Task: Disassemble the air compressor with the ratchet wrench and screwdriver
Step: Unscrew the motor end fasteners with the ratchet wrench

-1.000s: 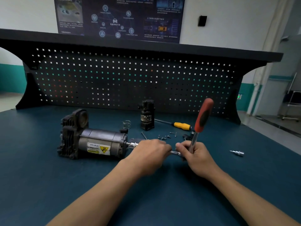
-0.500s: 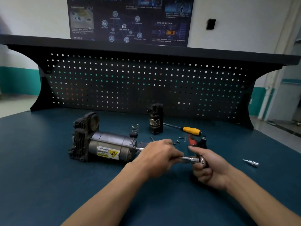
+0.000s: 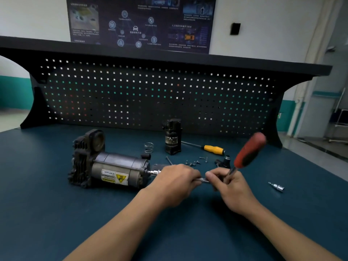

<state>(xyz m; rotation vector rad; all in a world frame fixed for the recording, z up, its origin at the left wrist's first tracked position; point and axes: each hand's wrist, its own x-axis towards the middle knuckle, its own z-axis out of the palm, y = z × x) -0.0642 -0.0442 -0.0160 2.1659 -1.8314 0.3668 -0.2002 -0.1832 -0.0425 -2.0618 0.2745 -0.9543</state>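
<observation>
Both forearms come in from the bottom over the dark blue bench top [image 3: 56, 223]. The left hand [image 3: 175, 183] is curled around a chrome extension bar [image 3: 202, 179], holding it level. The right hand [image 3: 231, 187] grips the ratchet wrench [image 3: 248, 151] low down near its head, so the red handle sticks up and off to the right, kinda blurry. The far end of the bar sits in a socket [image 3: 154, 172] right against the end of the air compressor [image 3: 113, 166]. That one lies on its side just left of the hands, yellow warning sticker facing the camera, black finned head at its left end.

Off to the right, well apart from the hands, there's a loose chrome bit socket [image 3: 276, 186] on the bench. Just behind the hands is a scatter of small screws [image 3: 195, 162] and a little black fitting [image 3: 227, 161]. Farther back are a coil spring [image 3: 148, 147], the yellow-handled screwdriver [image 3: 213, 149] lying flat, and a black cylinder part [image 3: 172, 136] standing upright beside the screwdriver's shaft. Behind all that is a black pegboard [image 3: 150, 91] and a dark poster [image 3: 141, 23] on the wall.
</observation>
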